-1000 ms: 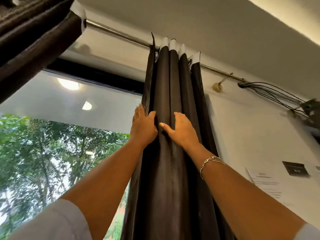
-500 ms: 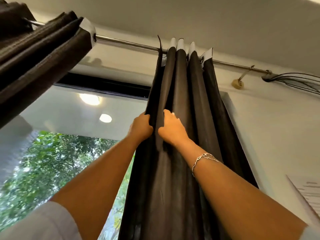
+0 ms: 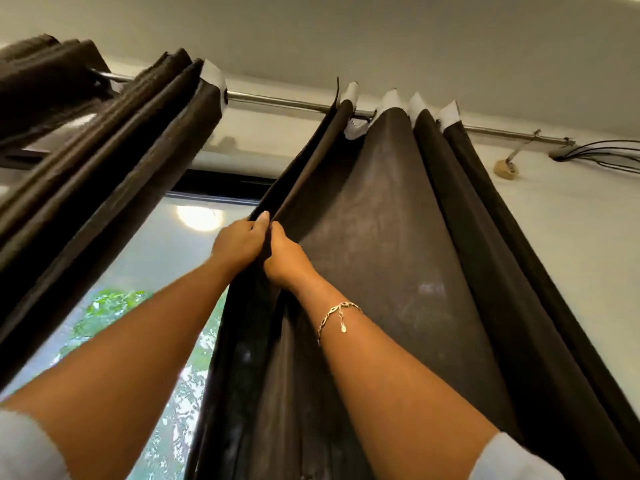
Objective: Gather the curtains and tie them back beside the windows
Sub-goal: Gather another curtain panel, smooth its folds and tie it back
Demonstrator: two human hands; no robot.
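Note:
A dark brown curtain (image 3: 388, 244) hangs in folds from a metal rod (image 3: 277, 101) on the right of the window (image 3: 162, 258). My left hand (image 3: 239, 242) grips the curtain's left edge fold, thumb up along it. Right beside it, my right hand (image 3: 284, 256) pinches the neighbouring fold, a bracelet on its wrist. One broad panel is stretched flat between my right hand and the rod. A second dark curtain (image 3: 104, 161) hangs bunched at the upper left on the same rod.
The rod ends at a wall bracket (image 3: 506, 168) on the right, with a bundle of black cables (image 3: 602, 157) past it. The ceiling is close above. Trees show through the window glass below.
My hands have come together at the curtain's left edge and pulled it left, spreading a wide flat panel. The view has tilted up and to the left.

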